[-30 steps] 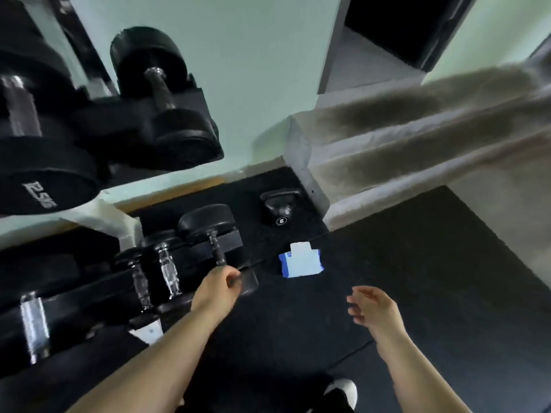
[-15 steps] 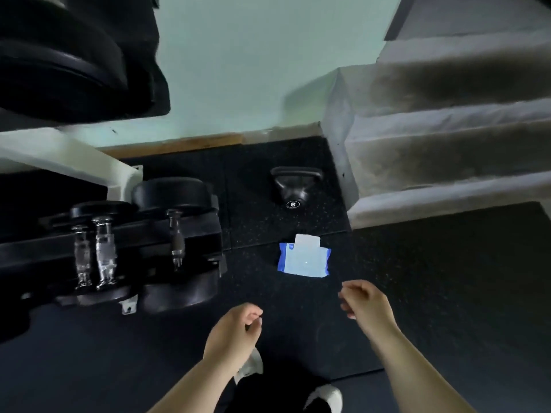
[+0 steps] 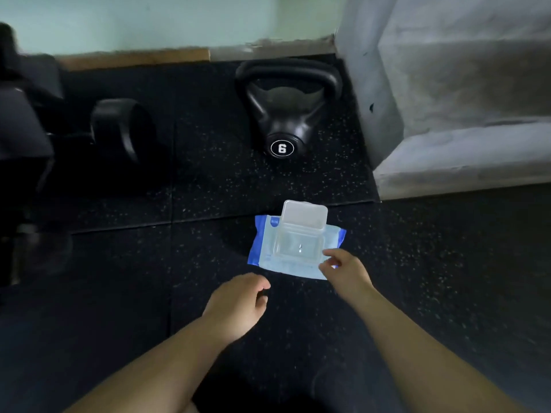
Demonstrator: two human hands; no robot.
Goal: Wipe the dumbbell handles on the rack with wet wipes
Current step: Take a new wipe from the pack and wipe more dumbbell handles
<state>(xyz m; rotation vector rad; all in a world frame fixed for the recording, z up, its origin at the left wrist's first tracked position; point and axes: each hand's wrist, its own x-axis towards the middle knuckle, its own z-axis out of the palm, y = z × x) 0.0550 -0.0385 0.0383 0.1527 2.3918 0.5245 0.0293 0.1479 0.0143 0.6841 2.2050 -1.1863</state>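
Observation:
A blue pack of wet wipes (image 3: 286,253) lies on the black rubber floor with its clear plastic lid flipped open toward the wall. My right hand (image 3: 346,271) hovers over the pack's near right corner with fingers loosely bent, holding nothing. My left hand (image 3: 238,302) hangs just in front of the pack's near left edge, loosely curled and empty. At the far left only a dark dumbbell end (image 3: 122,126) and the blurred black rack (image 3: 21,120) show; the handles are out of view.
A black kettlebell (image 3: 283,114) marked 6 stands behind the pack, near the wall. Carpeted grey stairs (image 3: 462,114) rise at the right. Black speckled rubber mats (image 3: 208,189) cover the floor.
The view has dropped and closed in on the wipes pack. My left hand left the dumbbell on the rack, and both hands moved forward to the pack's near edge.

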